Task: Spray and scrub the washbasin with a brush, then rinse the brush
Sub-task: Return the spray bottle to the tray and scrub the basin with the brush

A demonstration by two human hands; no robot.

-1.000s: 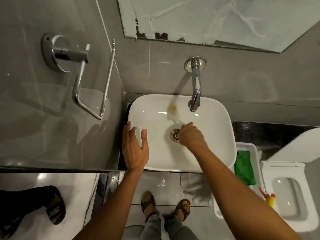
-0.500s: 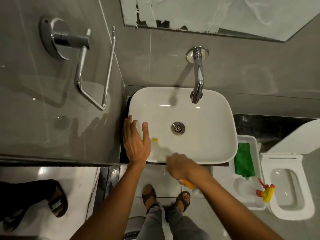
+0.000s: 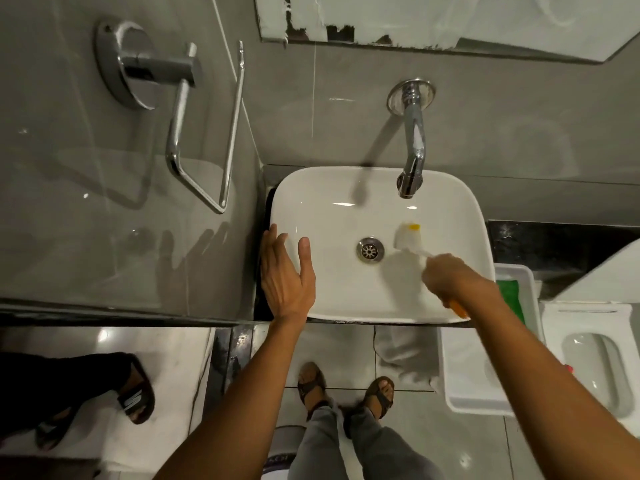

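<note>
The white washbasin [image 3: 332, 188] fills the middle of the head view, with a chrome drain [image 3: 370, 249] at its centre. My right hand [image 3: 450, 275] is closed on a brush [image 3: 408, 236] with an orange handle end sticking out behind my wrist. The blurred white bristle head, tipped yellow, lies on the bowl just right of the drain. My left hand [image 3: 285, 275] rests flat on the basin's left rim, fingers spread, holding nothing. No water runs from the chrome tap [image 3: 412, 157] above the bowl.
A chrome towel holder [image 3: 194, 133] projects from the left wall. A white tray [image 3: 481, 375] with a green cloth [image 3: 510, 292] stands right of the basin, beside a toilet [image 3: 595, 355]. Another person's sandalled foot [image 3: 135, 400] is at the lower left.
My right hand swept the brush from the back of the bowl to the front left rim, then over to the right of the drain. My left hand stayed on the rim.
</note>
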